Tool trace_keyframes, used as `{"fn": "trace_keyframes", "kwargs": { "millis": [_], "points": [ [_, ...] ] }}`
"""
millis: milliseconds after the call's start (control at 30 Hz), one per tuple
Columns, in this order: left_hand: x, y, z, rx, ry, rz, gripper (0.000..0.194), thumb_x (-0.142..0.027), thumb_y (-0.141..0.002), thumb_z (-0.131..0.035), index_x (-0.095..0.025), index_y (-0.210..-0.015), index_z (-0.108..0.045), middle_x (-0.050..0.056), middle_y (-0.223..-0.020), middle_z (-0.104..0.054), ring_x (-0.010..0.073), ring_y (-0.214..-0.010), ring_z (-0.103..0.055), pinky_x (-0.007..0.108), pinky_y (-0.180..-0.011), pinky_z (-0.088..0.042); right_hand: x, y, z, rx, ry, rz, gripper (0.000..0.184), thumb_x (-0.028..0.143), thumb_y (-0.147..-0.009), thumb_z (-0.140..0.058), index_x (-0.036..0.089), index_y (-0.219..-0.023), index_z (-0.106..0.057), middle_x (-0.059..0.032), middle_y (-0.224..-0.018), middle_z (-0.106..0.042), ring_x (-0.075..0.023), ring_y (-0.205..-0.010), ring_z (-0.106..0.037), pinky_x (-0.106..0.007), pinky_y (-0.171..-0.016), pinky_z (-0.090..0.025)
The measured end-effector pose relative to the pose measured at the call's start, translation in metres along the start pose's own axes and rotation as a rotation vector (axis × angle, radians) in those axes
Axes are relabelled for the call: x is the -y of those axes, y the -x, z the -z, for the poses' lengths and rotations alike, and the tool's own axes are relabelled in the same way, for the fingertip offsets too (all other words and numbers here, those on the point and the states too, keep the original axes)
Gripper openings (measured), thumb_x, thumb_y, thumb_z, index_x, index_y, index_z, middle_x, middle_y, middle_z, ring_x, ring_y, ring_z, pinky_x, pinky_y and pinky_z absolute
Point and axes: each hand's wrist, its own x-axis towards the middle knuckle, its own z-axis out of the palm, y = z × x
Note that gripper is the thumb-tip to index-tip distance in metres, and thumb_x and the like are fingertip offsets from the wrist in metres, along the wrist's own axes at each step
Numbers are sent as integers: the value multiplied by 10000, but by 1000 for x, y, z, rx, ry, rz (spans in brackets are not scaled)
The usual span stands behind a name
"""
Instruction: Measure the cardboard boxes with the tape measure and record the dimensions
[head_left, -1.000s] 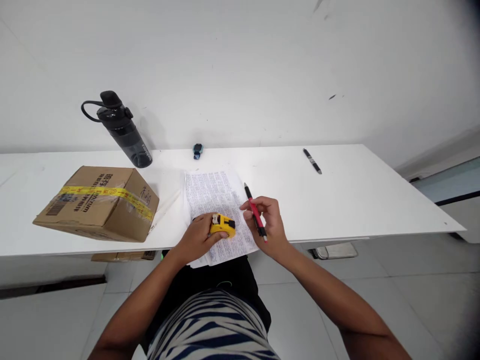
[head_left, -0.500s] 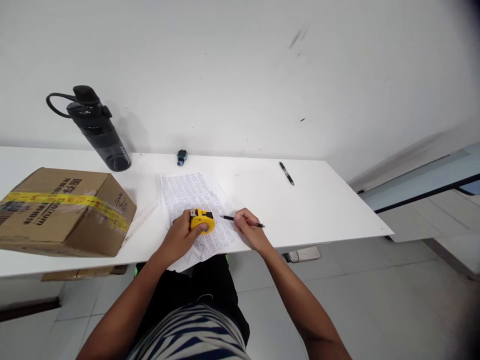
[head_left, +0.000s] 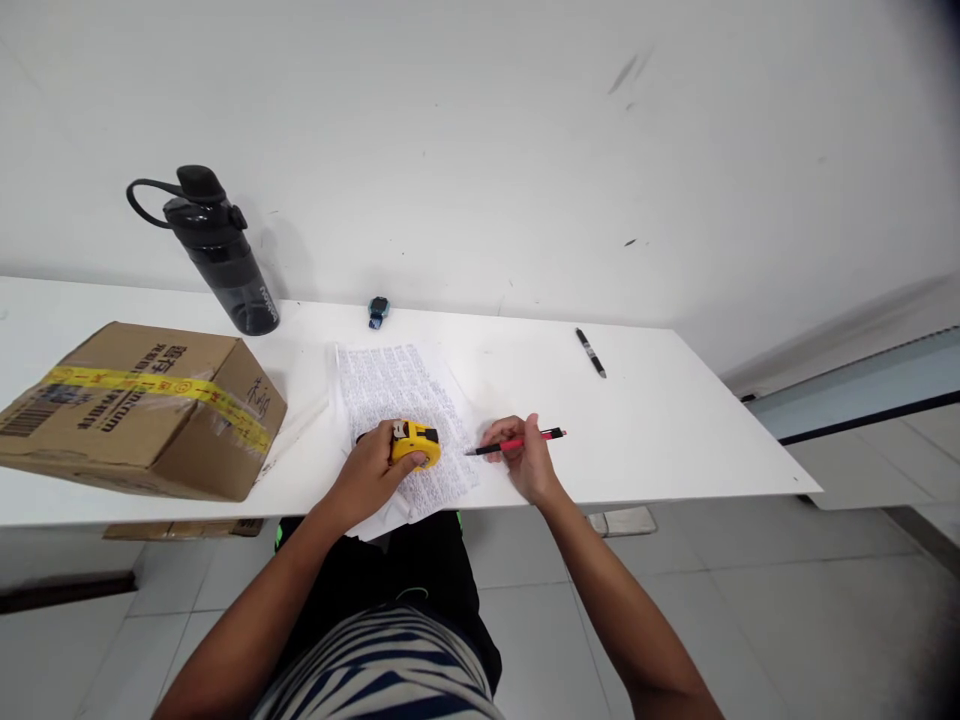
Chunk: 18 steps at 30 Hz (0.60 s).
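Note:
In my left hand [head_left: 373,468] is a yellow tape measure [head_left: 416,446], gripped with the thumb along its near side and held over the written paper [head_left: 382,375]. My right hand [head_left: 531,466] pinches a red and black pen [head_left: 514,443] between thumb and fingers. The pen's tip points left, at the right edge of the sheet; whether it touches the paper I cannot tell. Dense handwriting covers the paper, which lies on the white table [head_left: 510,370] and overhangs its front edge.
A taped cardboard box [head_left: 202,455] stands on the left of the table, with a dark water bottle [head_left: 229,265] behind it. A watch [head_left: 378,311] lies near the wall. Farther right is a black pen [head_left: 590,352].
My right hand has turned and moved slightly right, bringing the pen's red side into view and its tip away from the writing. The left hand still holds the tape measure. The view has shifted.

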Motion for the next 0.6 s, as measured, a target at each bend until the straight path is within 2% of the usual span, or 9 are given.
{"fn": "trace_keyframes", "kwargs": {
  "millis": [33,100,200,267,333,467,600],
  "points": [
    [0,0,0,1,11,-4,343,-525,-881,-504,-203,-995,-464,63,-945,-625,246,-885,-606,376,-743,-481,0,0,0,-2,-15,-27,791,802,-846,-103,201,-792,-614,-42,-596,-596,-157,-474,-498,-317,-521,-440],
    [1,0,-1,6,35,-4,351,-517,-875,-521,-203,-1024,-476,63,-967,-627,239,-882,-608,379,-756,-484,2,0,0,31,-25,-77,798,806,-844,-151,177,-875,-641,-18,-527,-561,-146,-425,-463,-306,-493,-417],
    [2,0,-1,1,78,9,392,-505,-858,-558,-211,-1104,-471,65,-1028,-627,235,-916,-614,381,-787,-490,5,3,0,111,39,-81,549,679,-845,-501,167,-965,-659,-26,-671,-632,-139,-518,-531,-283,-534,-421],
    [2,1,-1,-2,105,19,433,-498,-850,-575,-218,-1156,-451,71,-1066,-621,236,-947,-616,382,-803,-494,7,4,1,89,133,-21,388,570,-791,-660,186,-848,-650,-5,-700,-613,-135,-582,-534,-267,-556,-413],
    [2,1,-1,3,113,21,456,-497,-847,-580,-220,-1182,-443,74,-1076,-618,238,-959,-614,383,-809,-496,9,6,0,39,210,39,358,549,-811,-646,202,-734,-602,27,-624,-542,-127,-566,-487,-256,-545,-397],
    [4,1,-1,7,87,9,449,-498,-851,-575,-218,-1181,-454,74,-1071,-615,241,-966,-605,392,-822,-489,10,11,-2,46,294,61,482,590,-919,-423,195,-756,-647,17,-553,-526,-135,-512,-462,-271,-521,-389],
    [6,1,-2,2,56,-18,453,-469,-850,-584,-218,-1203,-453,89,-1095,-615,257,-1013,-590,409,-854,-478,10,16,-4,-138,386,8,504,577,-861,-528,186,-554,-609,10,-483,-491,-143,-503,-468,-280,-522,-387]
  ]
}}
